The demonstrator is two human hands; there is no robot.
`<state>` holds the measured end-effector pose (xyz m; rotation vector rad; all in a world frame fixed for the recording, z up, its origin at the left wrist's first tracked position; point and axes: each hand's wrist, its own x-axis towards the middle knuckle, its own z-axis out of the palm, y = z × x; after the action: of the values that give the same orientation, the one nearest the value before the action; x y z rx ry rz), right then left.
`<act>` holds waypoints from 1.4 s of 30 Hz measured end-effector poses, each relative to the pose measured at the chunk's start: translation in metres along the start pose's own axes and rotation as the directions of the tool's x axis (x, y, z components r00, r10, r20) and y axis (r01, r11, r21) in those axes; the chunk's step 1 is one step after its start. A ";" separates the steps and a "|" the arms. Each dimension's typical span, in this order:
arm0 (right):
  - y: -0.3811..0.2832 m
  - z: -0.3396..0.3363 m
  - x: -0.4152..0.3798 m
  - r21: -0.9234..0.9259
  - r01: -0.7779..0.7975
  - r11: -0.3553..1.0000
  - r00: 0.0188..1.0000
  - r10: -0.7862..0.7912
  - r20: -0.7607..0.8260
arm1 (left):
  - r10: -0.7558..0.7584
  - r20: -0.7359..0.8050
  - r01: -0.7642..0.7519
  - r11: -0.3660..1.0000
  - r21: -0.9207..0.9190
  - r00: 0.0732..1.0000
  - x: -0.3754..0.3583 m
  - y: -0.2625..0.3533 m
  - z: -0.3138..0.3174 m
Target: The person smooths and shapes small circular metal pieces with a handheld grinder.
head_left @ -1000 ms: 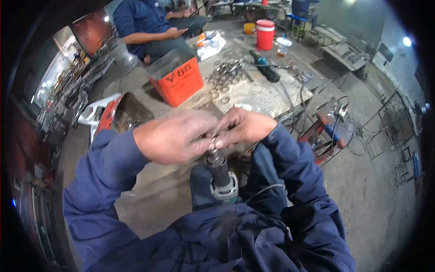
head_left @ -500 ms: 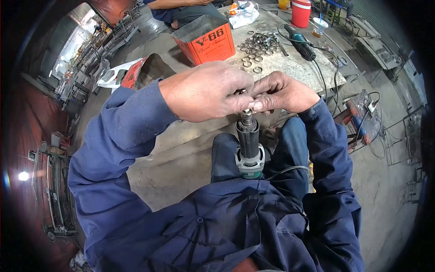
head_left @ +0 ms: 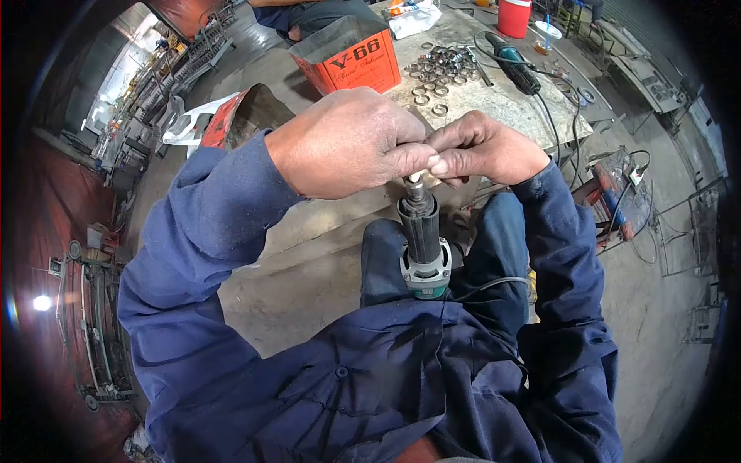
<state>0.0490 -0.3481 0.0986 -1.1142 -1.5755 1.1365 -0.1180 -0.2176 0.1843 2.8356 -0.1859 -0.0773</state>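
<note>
Head view: rotary power tool [head_left: 423, 238] stands nose-up between the knees, green end toward the lap. Reads as the legs bracing it, leaving both hands free. Left hand [head_left: 351, 147] and right hand [head_left: 490, 150] meet just above the nose, fingers closed in a pinch, apparently on a small pale piece [head_left: 415, 177] at the tip. Fingers cover most of it; can't tell what it is. Two-sided pinch looks meant for fine control.

Tool's cord [head_left: 502, 278] runs over the right thigh, off the hands.

Beyond, on the surface [head_left: 502, 119]: metal rings [head_left: 446, 63] heaped within reach, orange tin [head_left: 361, 63] left of them, second power tool [head_left: 515, 68] to the right, its cable over the surface edge. Left hand blocks part of the view toward the tin. Seated person [head_left: 324, 17] behind, red cooler [head_left: 513, 18] farther back.
</note>
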 end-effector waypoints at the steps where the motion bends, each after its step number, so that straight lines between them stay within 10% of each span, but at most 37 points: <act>1: 0.003 0.001 -0.003 0.062 0.002 0.998 0.999 0.000 -0.044 | 0.015 -0.040 -0.017 0.998 -0.055 0.999 -0.001 -0.002 0.002; 15: 0.021 0.006 0.009 0.290 0.031 0.956 0.993 0.003 -0.116 | 0.061 -0.025 -0.063 0.992 -0.113 0.998 -0.005 -0.005 -0.002; 20: 0.019 -0.009 0.016 0.136 -0.013 0.991 0.993 -0.004 0.121 | 0.060 0.037 -0.054 0.989 -0.139 0.998 -0.005 0.001 -0.009; 32: 0.018 0.002 0.015 0.045 0.065 0.997 0.997 -0.067 0.043 | 0.180 -0.034 -0.183 0.972 -0.147 0.983 -0.009 0.002 -0.007; 34: 0.015 0.001 0.014 0.067 0.065 0.996 0.997 -0.067 0.037 | -0.059 -0.004 0.059 0.998 -0.017 0.998 -0.010 0.018 -0.015; 37: 0.013 0.000 0.017 0.043 0.081 0.996 0.994 -0.084 0.063 | -0.041 0.036 0.035 0.988 0.148 0.999 -0.009 0.013 -0.011; 42: 0.000 0.001 0.011 -0.023 0.019 1.000 1.000 -0.019 -0.004 | 0.009 -0.014 -0.010 1.000 -0.010 1.000 -0.011 0.005 -0.004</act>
<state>0.0454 -0.3377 0.1000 -1.1141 -1.5967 1.1058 -0.1289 -0.2194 0.1903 2.8246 -0.1955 -0.0562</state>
